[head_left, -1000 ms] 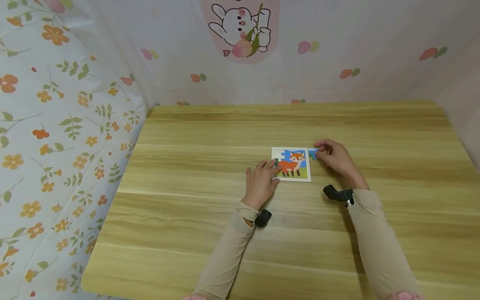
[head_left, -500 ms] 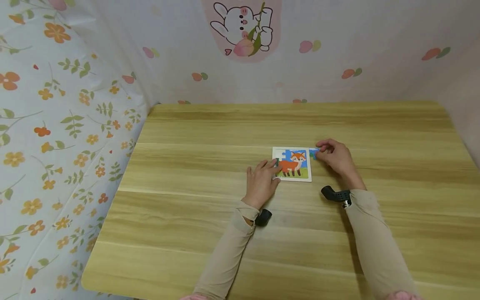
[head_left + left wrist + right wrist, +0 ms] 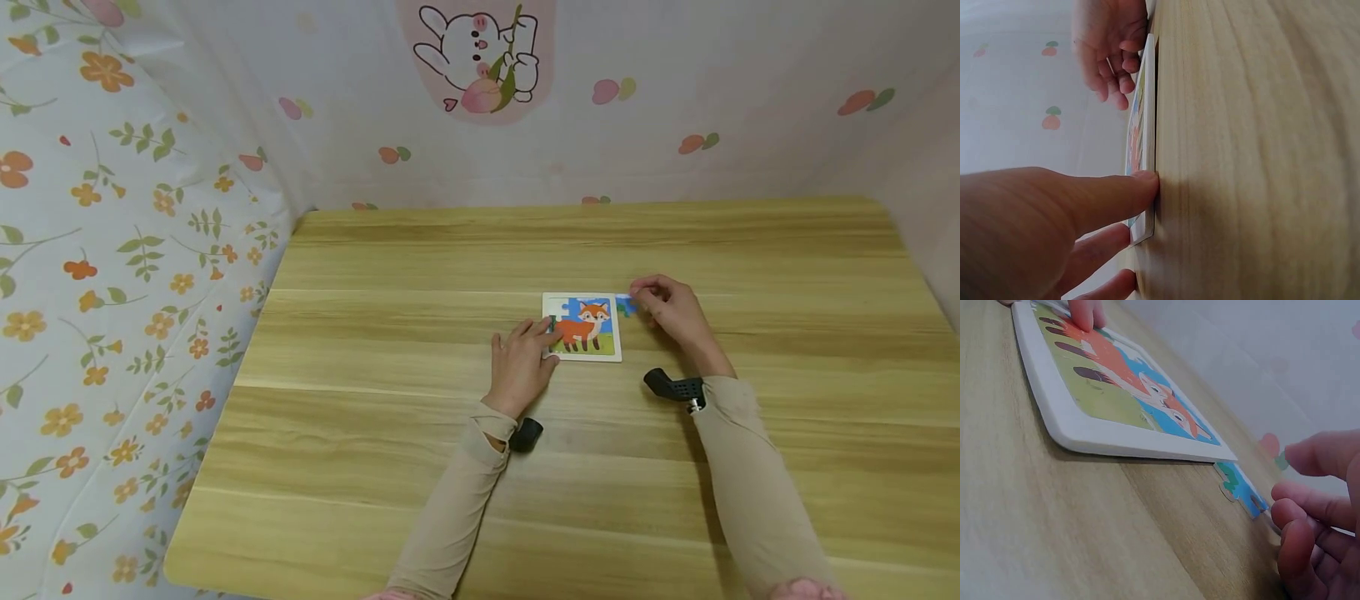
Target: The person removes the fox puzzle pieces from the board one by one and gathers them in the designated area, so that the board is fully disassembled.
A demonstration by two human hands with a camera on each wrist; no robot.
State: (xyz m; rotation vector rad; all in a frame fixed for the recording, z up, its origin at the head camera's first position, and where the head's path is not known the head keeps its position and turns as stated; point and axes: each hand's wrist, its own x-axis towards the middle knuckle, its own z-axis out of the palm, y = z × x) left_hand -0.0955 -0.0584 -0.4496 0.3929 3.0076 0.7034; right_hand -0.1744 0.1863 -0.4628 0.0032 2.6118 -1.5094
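A fox jigsaw puzzle [image 3: 581, 329] in a white frame [image 3: 1085, 434] lies flat on the table. Its upper left corner shows a pale gap in the head view. My left hand [image 3: 519, 373] rests on the frame's left side, with straight fingers over the picture and the thumb [image 3: 1116, 197] along the near edge. A loose blue and green puzzle piece [image 3: 1239, 487] lies flat on the wood at the frame's right corner. Close beside its outer end is my right hand [image 3: 673, 315], fingers loosely bent, with nothing visible between fingertips and thumb.
The wood-grain table [image 3: 360, 333] stretches out on all sides of the puzzle. Behind it hangs a pale printed curtain [image 3: 337, 75], and floral cloth [image 3: 135, 333] hangs at the left. Black wrist devices [image 3: 527, 435] sit at both sleeves.
My right thumb and index finger have drawn up off the loose piece, leaving more of it uncovered. The left hand and the framed puzzle have stayed in place.
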